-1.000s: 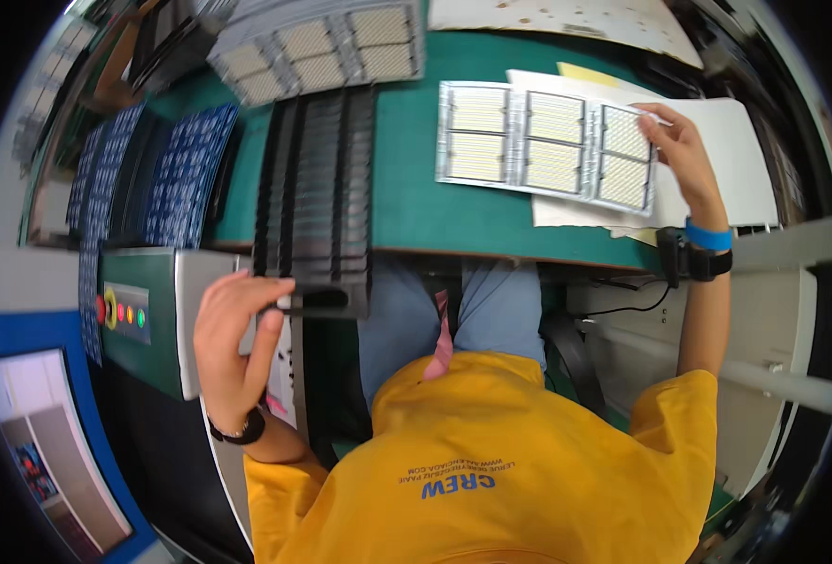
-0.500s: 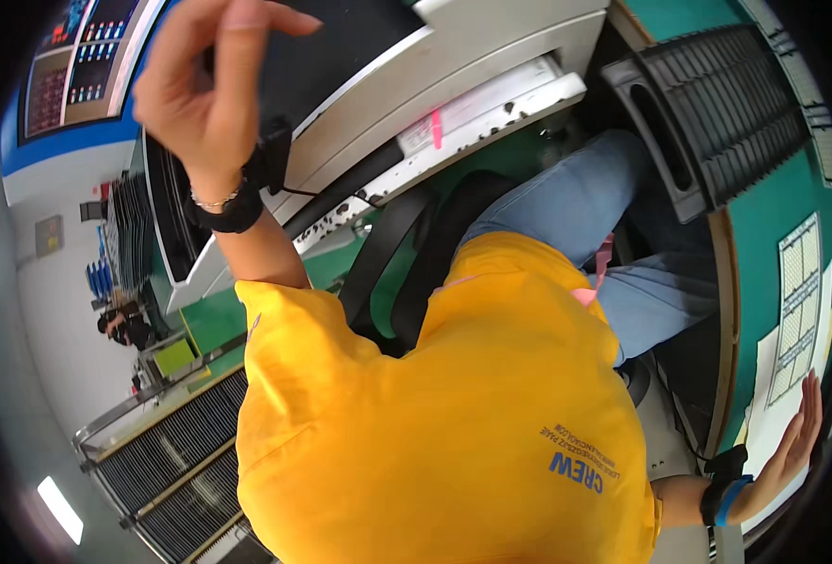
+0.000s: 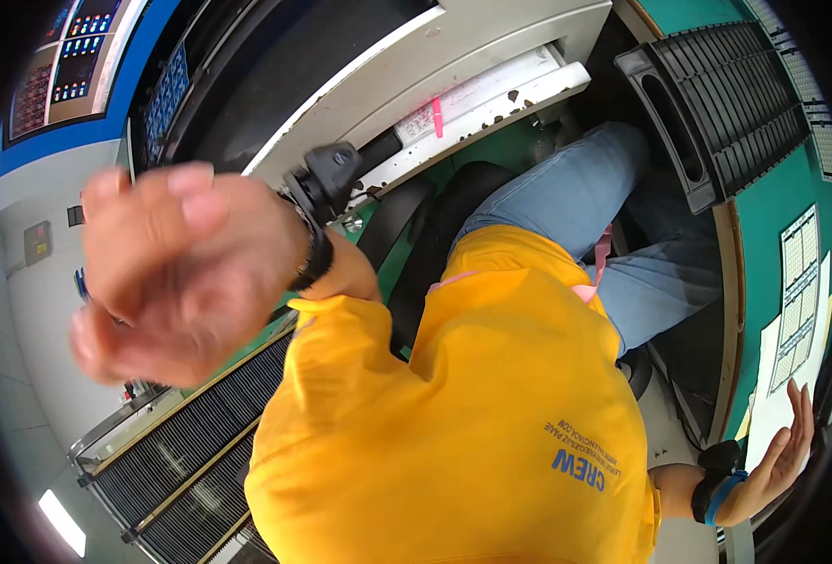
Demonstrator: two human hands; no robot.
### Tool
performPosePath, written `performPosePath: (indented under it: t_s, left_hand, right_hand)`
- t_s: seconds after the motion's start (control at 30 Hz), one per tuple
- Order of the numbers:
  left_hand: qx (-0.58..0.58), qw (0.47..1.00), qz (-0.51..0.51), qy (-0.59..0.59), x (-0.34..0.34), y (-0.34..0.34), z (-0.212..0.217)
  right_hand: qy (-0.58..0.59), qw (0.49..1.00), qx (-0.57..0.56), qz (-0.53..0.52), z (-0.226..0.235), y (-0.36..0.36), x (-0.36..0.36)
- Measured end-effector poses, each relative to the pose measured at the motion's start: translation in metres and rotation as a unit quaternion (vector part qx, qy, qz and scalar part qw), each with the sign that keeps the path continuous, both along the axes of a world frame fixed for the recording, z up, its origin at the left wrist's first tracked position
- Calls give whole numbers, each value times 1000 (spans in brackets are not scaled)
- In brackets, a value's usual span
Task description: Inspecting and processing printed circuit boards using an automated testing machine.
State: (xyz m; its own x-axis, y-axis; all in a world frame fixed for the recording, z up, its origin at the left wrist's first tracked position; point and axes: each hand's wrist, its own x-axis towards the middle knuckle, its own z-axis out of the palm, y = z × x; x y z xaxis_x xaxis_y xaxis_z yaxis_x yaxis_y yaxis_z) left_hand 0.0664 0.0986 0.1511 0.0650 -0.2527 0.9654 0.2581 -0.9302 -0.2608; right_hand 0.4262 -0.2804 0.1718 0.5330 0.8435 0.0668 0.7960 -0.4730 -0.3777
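Note:
My left hand (image 3: 181,273) is raised close to the view at the left, its fingers curled inward. Motion blurs them, and whether something small lies between them is hidden. A black band with a small black device (image 3: 331,174) sits on that wrist, in front of the white machine (image 3: 416,75). At the lower right my right hand (image 3: 768,475) has its fingers stretched out, with nothing in it. It is beside a white sheet (image 3: 763,399) on the green table (image 3: 754,254). A black and blue band (image 3: 724,489) circles that wrist.
A black slotted rack (image 3: 707,113) stands on the table at the upper right, near pale gridded panels (image 3: 796,301). A pink strip (image 3: 437,117) marks the machine's ledge. Slotted racks (image 3: 190,451) stand at lower left, a screen (image 3: 63,66) at upper left.
My left hand has come down from over the machine's dark top toward the view and turned, its fingers curling in. My right hand has shifted slightly, fingers still stretched.

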Motion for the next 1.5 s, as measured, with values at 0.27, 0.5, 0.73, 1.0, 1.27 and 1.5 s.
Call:
performPosePath:
  t_s: [0.27, 0.5, 0.73, 1.0, 1.27, 1.5]
  left_hand:
    - [-135, 985, -44, -98, -10, -61, -20]
    - [-20, 952, -111, -285, -3, -54, -2]
    - [15, 932, -173, -319, 18, -43, 6]
    - [-40, 913, -246, -322, 37, -44, -6]
    - [-250, 880, -354, -192, 73, -56, -35]
    - [-512, 665, -514, 176, 124, -66, -71]
  right_hand:
    - [122, 984, 78, 105, -15, 32, -42]
    - [397, 816, -43, 417, -140, 209, -112]
    - [655, 701, -117, 255, -229, 315, -171]
    - [615, 696, 84, 362, -202, 292, -215]
    - [350, 854, 59, 379, -199, 234, -127]
    - [394, 885, 78, 235, -78, 87, -35]
